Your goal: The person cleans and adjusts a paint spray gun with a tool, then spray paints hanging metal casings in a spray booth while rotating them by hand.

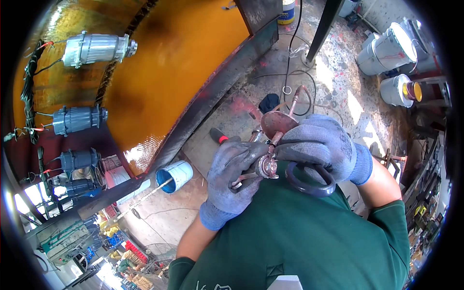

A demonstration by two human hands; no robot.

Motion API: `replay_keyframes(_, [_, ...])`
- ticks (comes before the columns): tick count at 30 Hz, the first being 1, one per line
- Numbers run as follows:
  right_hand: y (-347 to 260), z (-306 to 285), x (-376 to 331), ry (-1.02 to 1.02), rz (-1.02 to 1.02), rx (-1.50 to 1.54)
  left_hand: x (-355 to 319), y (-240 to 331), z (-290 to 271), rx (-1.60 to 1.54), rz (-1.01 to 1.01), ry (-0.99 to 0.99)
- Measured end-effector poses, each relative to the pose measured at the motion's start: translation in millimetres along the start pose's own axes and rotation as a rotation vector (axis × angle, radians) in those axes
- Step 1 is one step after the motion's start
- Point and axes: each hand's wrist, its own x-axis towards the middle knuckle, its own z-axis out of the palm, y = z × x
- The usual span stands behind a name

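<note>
Both my hands wear grey-blue work gloves and meet in front of my chest. My left hand (231,174) is closed round a metal spray gun (267,166), its round silver nozzle end toward me. My right hand (316,145) is closed at the gun's neck, just beside the left fingers. Beyond the hands, a paint-stained round cup lid (279,124) is joined to the gun, and a thin bent tube (296,99) sticks out from it. A dark glossy ring (311,181) hangs below my right fingers; how it is attached is hidden.
A large orange-coated panel (179,53) with a dark metal edge stands at left, with grey motors (94,49) wired along it. A blue-lined bucket (181,175) with a stick stands below. Hoses (290,67) cross the stained floor. Pails (386,50) stand at far right.
</note>
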Motion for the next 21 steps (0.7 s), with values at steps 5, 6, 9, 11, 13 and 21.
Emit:
replay_keyframes(5, [-0.3, -2.9, 2.0, -0.031, -0.01, 0.022, -1.4, 1.2, -1.5, 0.007, -0.002, 0.005])
replay_keyframes(6, [-0.7, -2.7, 2.1, -0.031, -0.01, 0.022, -2.1, 0.9, -1.7, 0.005, -0.016, -0.004])
replay_keyframes(9, [-1.3, -1.0, 3.4, -0.023, 0.004, 0.008, -1.5, 0.1, -1.9, 0.004, -0.018, -0.006])
replay_keyframes(11, [1.1, 0.9, 4.7, 0.001, -0.036, 0.03, -1.7, -0.1, -2.3, -0.001, -0.014, -0.007])
replay_keyframes(13, [2.1, -0.1, 4.2, -0.008, -0.042, 0.03, -3.0, -0.9, -2.2, -0.007, -0.009, -0.008])
replay_keyframes(21, [9.0, -5.2, 3.4, -0.051, -0.067, 0.11, -6.2, -6.0, -0.2, 0.015, -0.006, -0.026])
